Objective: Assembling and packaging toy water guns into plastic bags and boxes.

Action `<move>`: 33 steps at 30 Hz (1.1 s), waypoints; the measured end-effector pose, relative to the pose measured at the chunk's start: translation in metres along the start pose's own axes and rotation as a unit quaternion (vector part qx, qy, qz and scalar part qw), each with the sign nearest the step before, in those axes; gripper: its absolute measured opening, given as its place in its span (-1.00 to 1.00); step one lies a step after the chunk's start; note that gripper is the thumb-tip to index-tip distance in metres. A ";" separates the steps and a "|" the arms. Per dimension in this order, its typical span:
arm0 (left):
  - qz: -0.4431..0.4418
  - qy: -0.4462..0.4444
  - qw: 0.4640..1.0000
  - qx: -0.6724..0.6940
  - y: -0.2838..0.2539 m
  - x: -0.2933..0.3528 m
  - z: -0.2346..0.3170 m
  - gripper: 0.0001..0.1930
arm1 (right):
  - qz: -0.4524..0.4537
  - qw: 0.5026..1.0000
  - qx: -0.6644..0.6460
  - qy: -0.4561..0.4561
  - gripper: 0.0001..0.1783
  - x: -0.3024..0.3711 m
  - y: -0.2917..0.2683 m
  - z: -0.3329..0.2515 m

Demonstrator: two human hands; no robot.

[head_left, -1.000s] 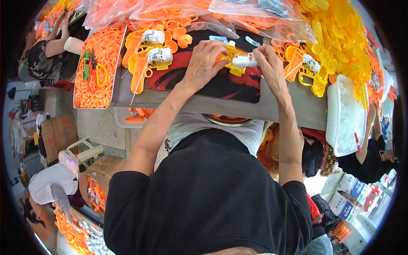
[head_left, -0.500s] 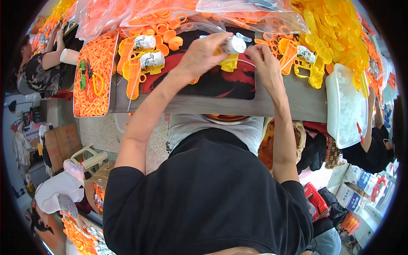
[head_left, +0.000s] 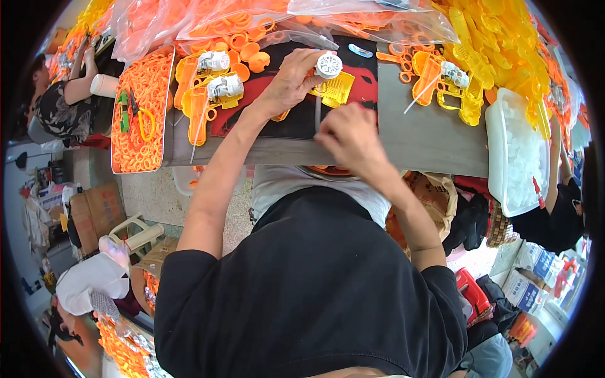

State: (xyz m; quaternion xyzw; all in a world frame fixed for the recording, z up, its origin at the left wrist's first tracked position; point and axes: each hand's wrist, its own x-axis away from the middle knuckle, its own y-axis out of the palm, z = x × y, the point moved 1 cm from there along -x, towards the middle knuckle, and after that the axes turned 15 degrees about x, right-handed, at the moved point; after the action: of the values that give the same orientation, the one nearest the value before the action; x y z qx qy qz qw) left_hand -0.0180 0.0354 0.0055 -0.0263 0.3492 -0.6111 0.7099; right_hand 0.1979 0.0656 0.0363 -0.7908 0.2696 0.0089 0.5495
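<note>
Yellow plastic toy body with a white round wheel piece (head_left: pixel 329 74) is gripped by the left hand (head_left: pixel 291 80) above the black mat (head_left: pixel 287 123); a thin white tube (head_left: pixel 317 113) (hanging beneath) is pinched by the right hand (head_left: pixel 350 135).

On the table (head_left: pixel 435 142), the mat (head_left: pixel 302 120) lies centre, tray of rings (head_left: pixel 140 107) at nine o'clock, tub of white parts (head_left: pixel 520 151) at three

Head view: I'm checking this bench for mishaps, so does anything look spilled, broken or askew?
Nothing stands out. The left hand holds a yellow toy piece with a white wheel over the black mat; the loose orange parts sit in their tray.
</note>
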 end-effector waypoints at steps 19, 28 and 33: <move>0.031 0.020 0.999 0.027 0.003 -0.003 -0.007 -0.50 | 0.057 0.932 -0.172 0.314 -0.51 -0.031 0.052 0.029; 0.044 0.031 0.999 -0.002 0.006 -0.003 -0.007 -0.49 | 0.042 0.952 -0.135 0.271 -0.53 -0.025 0.053 0.027; 0.037 0.037 0.999 0.000 0.004 -0.001 -0.007 -0.50 | 0.054 0.972 -0.115 0.196 -0.59 -0.019 0.050 0.038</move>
State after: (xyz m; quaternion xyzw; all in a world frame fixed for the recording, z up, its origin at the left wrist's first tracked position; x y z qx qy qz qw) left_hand -0.0184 0.0402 -0.0007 0.0093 0.3761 -0.5849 0.7186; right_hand 0.1704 0.0941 -0.0160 -0.8192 0.4115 -0.0853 0.3901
